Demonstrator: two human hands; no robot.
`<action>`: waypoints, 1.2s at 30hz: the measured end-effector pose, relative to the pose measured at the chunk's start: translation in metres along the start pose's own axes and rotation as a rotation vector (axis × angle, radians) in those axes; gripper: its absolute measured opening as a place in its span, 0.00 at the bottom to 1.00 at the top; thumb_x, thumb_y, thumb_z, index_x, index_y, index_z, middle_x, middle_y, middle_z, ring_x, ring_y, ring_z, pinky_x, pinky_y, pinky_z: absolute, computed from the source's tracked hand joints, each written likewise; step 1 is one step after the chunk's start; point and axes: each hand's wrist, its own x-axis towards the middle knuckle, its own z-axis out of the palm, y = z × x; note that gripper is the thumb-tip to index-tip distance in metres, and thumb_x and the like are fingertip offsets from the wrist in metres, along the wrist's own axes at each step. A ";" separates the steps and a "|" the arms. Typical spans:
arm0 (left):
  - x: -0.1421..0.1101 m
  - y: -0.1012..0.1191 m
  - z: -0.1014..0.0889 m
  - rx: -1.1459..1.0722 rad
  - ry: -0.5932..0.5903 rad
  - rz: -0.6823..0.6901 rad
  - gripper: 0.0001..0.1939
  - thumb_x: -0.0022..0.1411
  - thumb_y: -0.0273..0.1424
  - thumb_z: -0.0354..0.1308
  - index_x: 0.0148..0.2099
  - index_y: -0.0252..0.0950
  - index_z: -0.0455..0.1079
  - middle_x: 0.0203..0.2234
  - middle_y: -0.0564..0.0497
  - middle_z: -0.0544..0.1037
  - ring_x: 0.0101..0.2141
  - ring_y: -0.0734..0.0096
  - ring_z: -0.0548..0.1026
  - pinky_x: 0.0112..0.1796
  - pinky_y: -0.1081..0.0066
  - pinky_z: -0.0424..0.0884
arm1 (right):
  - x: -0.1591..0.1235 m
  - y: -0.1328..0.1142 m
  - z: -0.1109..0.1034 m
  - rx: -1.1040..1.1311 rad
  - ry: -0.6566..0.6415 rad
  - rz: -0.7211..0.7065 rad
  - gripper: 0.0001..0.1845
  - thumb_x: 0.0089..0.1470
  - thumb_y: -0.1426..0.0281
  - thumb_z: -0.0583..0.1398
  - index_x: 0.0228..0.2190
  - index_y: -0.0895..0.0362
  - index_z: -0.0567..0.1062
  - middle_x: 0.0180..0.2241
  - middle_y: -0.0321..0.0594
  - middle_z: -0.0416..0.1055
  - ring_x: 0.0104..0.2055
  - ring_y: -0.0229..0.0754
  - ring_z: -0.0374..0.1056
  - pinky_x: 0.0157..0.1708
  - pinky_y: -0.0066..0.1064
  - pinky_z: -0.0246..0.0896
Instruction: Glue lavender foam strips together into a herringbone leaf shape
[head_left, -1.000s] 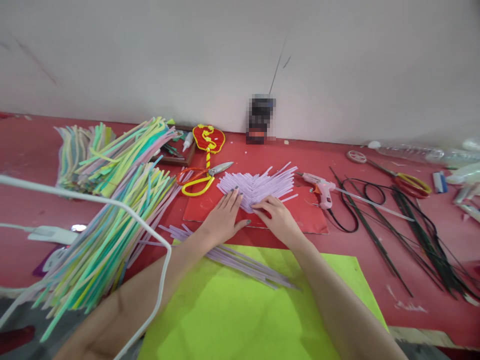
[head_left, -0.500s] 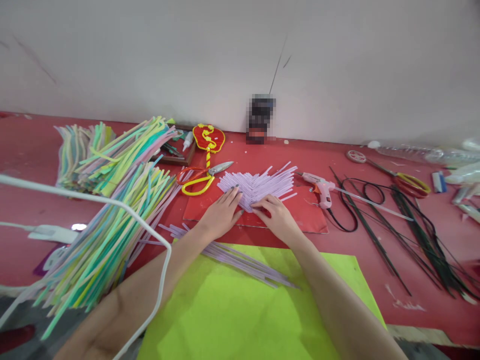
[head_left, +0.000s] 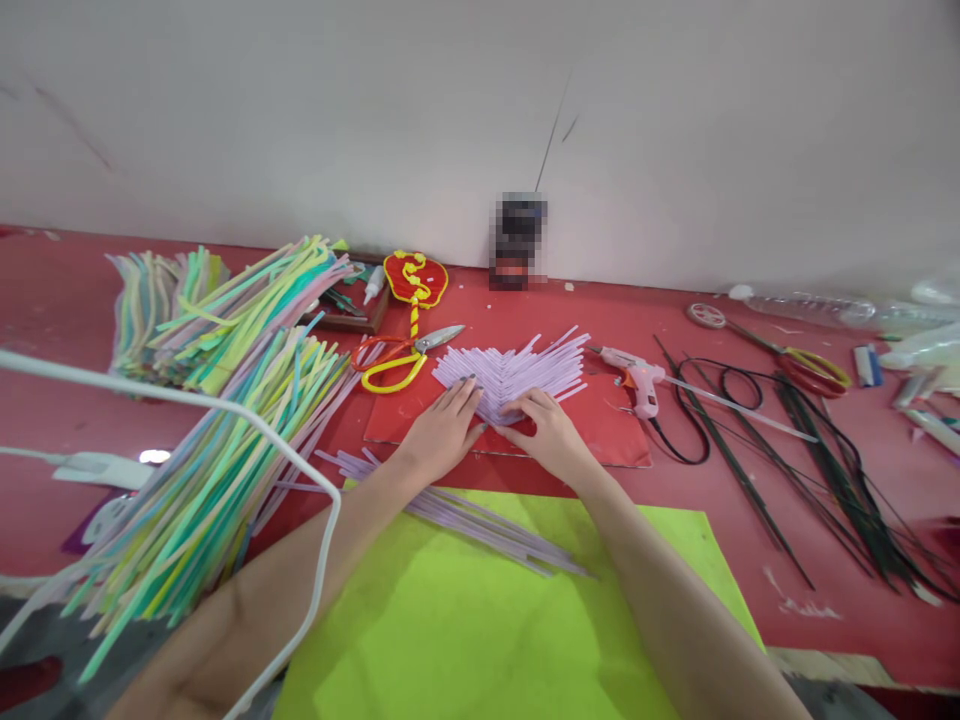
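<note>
A lilac chevron of woven pipe cleaners lies on a red board, its point towards me. My left hand rests flat on its left lower edge, fingers stretched out. At the lower right edge, my right hand is curled, with thumb and fingers at the chevron's point. They seem to pinch the pipe cleaners there, though the fingertips partly hide the spot. Loose lilac pipe cleaners lie nearer me, partly across a lime-green sheet.
Left are bundled coloured pipe cleaners, a white cable crossing in front, and scissors. A red-and-yellow fan shape lies behind. Right are a pink glue gun, dark green stems, and second scissors.
My right thumb has shifted slightly left and down, opening a small gap below the curled fingers. My left hand stays in place on the lilac chevron.
</note>
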 end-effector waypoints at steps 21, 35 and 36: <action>-0.003 0.005 0.002 -0.016 0.007 0.030 0.24 0.68 0.33 0.46 0.62 0.27 0.55 0.63 0.35 0.56 0.63 0.57 0.54 0.60 0.57 0.57 | 0.003 0.007 -0.008 0.057 -0.044 -0.057 0.07 0.52 0.65 0.62 0.33 0.55 0.74 0.33 0.39 0.69 0.39 0.42 0.65 0.42 0.37 0.64; -0.004 0.007 -0.013 -0.327 -0.069 0.102 0.17 0.65 0.29 0.50 0.56 0.39 0.63 0.64 0.43 0.54 0.65 0.59 0.48 0.62 0.50 0.49 | 0.001 0.015 -0.009 0.058 -0.080 -0.070 0.08 0.52 0.68 0.63 0.36 0.55 0.75 0.35 0.40 0.68 0.40 0.42 0.65 0.43 0.37 0.63; -0.004 0.006 -0.013 -0.347 -0.080 0.108 0.16 0.65 0.29 0.50 0.54 0.39 0.65 0.64 0.44 0.55 0.65 0.59 0.49 0.62 0.49 0.48 | 0.001 0.015 -0.009 0.063 -0.084 -0.071 0.08 0.52 0.68 0.63 0.36 0.54 0.75 0.35 0.40 0.68 0.40 0.42 0.65 0.43 0.37 0.63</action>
